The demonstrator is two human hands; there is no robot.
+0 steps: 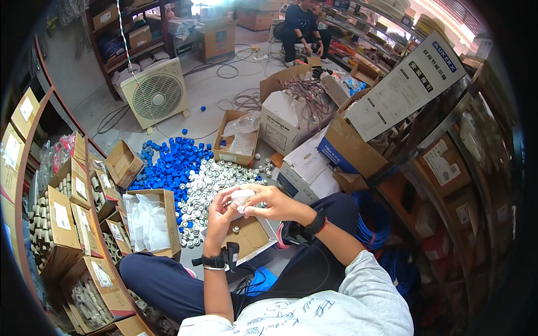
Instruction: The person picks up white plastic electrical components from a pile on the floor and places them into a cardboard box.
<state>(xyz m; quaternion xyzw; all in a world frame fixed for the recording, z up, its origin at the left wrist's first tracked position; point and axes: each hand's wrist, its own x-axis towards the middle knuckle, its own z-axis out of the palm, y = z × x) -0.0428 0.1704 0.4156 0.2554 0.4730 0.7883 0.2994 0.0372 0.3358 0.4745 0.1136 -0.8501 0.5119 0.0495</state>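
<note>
Both hands meet in front of me around a white plastic piece (242, 195), probably a pipe fitting; the fingers hide part of it. My left hand (221, 211) grips its left side, and my right hand (271, 203) holds it from the right. A smaller white part (240, 208) shows between the fingertips. Beneath the hands lies a shallow open carton (257, 238) with a small white fitting (236, 229) inside. Just beyond them spreads a heap of white fittings with metal inserts (218, 174). Blue plastic fittings (172, 164) are piled against its far left side.
At left, a carton of clear plastic bags (170, 222) stands near shelves of boxed fittings (63, 218). A box fan (158, 97) is farther back. Boxes with tangled wires (279, 119) and a tall printed carton (405, 86) flank the right. A person (301, 31) sits at the back.
</note>
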